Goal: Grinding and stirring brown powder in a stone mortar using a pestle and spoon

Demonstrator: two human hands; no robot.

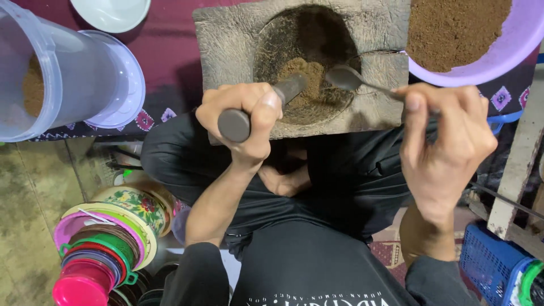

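Observation:
A grey stone mortar (226, 39) sits in front of my knees, with brown ground powder (303, 76) in its round hollow. My left hand (243, 116) is wrapped around a dark stone pestle (235, 124), whose tip rests in the powder. My right hand (447, 141) pinches the handle of a metal spoon (347, 78); the spoon's bowl hangs over the right side of the hollow, just above the powder.
A lilac bowl (510, 51) of brown powder stands at the top right. A clear plastic jar (68, 73) with some powder lies on its side at the left, and a white bowl (110, 14) sits above it. Stacked colourful bowls (102, 243) and a blue basket (490, 263) flank my legs.

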